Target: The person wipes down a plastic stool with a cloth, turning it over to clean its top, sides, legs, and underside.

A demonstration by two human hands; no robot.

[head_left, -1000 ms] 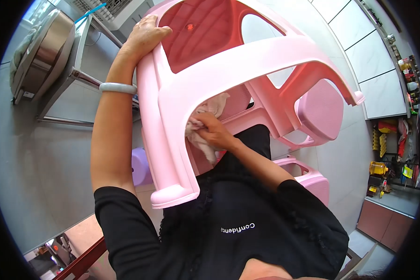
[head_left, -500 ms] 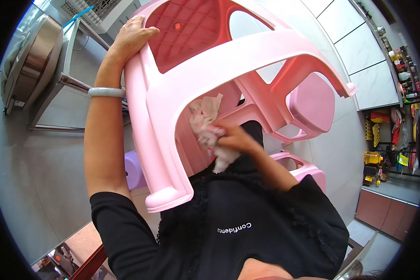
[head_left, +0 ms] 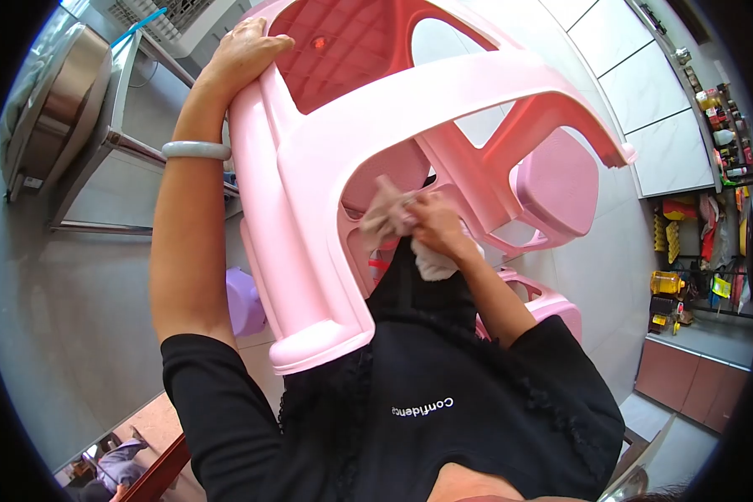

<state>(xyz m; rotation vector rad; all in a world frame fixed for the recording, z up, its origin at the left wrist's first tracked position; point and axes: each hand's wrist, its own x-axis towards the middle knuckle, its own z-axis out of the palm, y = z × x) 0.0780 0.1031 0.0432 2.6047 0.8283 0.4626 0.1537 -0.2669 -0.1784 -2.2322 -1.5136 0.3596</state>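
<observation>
A large pink plastic stool point(head_left: 410, 100) lies tipped in front of my body, its ribbed inner side and arched leg openings showing. My left hand point(head_left: 247, 54) is closed over its upper left edge, with a pale bangle point(head_left: 196, 150) on that wrist. At the lower leg opening, my right hand point(head_left: 437, 222) grips a crumpled, whitish cloth point(head_left: 386, 213), slightly smeared by motion. Part of the cloth hangs below the fingers. Whether the cloth touches the stool I cannot tell.
Another pink stool point(head_left: 558, 180) stands behind the opening, and one more pink stool point(head_left: 552, 309) is by my right elbow. A purple stool point(head_left: 244, 303) sits under my left arm. A metal-framed table point(head_left: 113, 151) is at left, shelves with bottles point(head_left: 719, 125) at right.
My right hand and the cloth have moved a little up and to the right. The held stool has shifted slightly right at its lower leg, my left hand still on it.
</observation>
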